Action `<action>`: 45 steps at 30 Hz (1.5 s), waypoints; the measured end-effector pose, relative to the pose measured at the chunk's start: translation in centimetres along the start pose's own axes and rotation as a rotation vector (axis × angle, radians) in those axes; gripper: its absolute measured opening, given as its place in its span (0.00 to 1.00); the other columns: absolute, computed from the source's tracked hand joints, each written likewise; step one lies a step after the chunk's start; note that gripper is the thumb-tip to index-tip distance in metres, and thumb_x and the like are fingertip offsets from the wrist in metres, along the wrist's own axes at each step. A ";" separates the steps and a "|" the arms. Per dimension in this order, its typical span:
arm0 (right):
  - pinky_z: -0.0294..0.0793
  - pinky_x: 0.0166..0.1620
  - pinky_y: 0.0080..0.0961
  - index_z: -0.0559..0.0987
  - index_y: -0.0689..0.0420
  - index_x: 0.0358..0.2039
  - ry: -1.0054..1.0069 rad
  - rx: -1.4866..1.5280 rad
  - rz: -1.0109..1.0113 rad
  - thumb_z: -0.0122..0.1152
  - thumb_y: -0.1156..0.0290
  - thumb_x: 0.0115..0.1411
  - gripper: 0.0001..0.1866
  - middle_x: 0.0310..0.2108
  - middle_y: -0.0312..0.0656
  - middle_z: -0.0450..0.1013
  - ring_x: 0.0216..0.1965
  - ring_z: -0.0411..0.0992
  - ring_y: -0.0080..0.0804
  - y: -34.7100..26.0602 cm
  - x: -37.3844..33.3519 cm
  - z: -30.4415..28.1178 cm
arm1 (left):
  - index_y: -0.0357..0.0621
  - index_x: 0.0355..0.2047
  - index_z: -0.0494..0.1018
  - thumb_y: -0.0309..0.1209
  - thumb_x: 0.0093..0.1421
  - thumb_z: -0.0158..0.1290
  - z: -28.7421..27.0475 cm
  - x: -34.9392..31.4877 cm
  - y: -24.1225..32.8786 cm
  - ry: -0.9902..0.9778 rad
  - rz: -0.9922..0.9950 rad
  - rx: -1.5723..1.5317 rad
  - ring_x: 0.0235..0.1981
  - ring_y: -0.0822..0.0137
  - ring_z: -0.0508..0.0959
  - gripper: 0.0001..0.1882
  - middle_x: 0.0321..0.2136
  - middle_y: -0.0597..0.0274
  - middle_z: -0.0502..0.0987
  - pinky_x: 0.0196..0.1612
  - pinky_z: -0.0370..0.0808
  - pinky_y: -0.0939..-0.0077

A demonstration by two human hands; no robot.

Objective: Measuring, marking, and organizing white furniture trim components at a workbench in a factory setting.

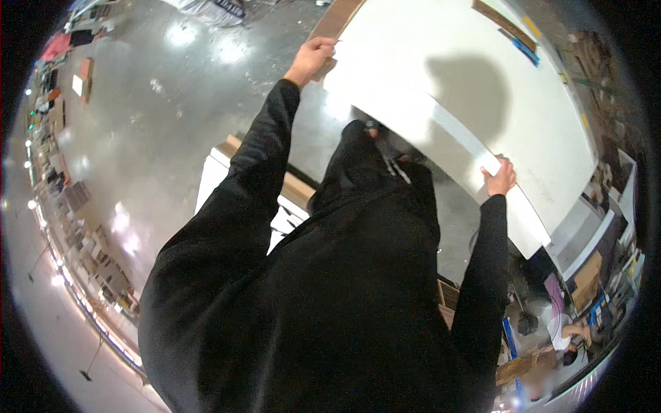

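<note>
A long white board [447,150] lies along the near edge of a large white tabletop [551,124]. At its far left end my left hand [317,60] is closed with the fingers curled over the edge, next to a brown strip [336,19]. My right hand [500,175] grips the board nearer its right end, thumb on the near side and fingers over the top. A pale grey band [458,127] runs along the board up to that thumb. The fingers' undersides are hidden. A shadow falls across the tabletop.
A brown wooden piece [499,20] and a blue tool [527,51] lie at the tabletop's far side. White and tan boards [213,182] stand beside my left arm. Another person [561,334] is at the lower right. Grey concrete floor [186,89] spreads leftward.
</note>
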State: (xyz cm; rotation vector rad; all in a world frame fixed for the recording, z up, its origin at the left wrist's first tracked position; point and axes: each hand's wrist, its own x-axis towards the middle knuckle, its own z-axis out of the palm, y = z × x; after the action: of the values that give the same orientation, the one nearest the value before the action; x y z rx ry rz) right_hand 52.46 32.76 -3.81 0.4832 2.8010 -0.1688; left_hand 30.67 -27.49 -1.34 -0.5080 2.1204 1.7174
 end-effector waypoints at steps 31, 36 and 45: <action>0.53 0.69 0.53 0.74 0.45 0.57 -0.033 0.011 0.001 0.84 0.60 0.49 0.37 0.58 0.41 0.68 0.65 0.62 0.49 -0.7 -0.9 -1.4 | 0.42 0.53 0.79 0.29 0.73 0.53 -0.2 -0.4 0.2 -0.054 -0.102 -0.166 0.40 0.73 0.81 0.12 0.43 0.66 0.81 0.47 0.80 0.77; 0.54 0.69 0.53 0.74 0.46 0.56 0.009 0.050 -0.012 0.84 0.62 0.47 0.36 0.57 0.40 0.68 0.64 0.63 0.49 -0.7 -1.0 -1.5 | 0.46 0.53 0.79 0.30 0.72 0.55 -0.3 0.0 0.5 -0.082 -0.129 -0.144 0.38 0.73 0.79 0.11 0.41 0.68 0.81 0.48 0.79 0.77; 0.54 0.70 0.51 0.75 0.46 0.56 -0.018 0.063 0.018 0.84 0.62 0.48 0.36 0.58 0.41 0.68 0.65 0.62 0.49 -1.2 -1.1 -2.1 | 0.37 0.53 0.77 0.24 0.70 0.53 -0.2 -0.4 1.2 -0.082 -0.127 -0.143 0.39 0.72 0.80 0.13 0.42 0.65 0.79 0.49 0.81 0.75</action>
State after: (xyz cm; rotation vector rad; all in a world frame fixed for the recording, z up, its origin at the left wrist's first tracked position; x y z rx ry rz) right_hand 52.46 31.68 -1.44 0.5182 2.7797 -0.2564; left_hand 30.39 -27.44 -0.12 -0.5882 1.8760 1.7940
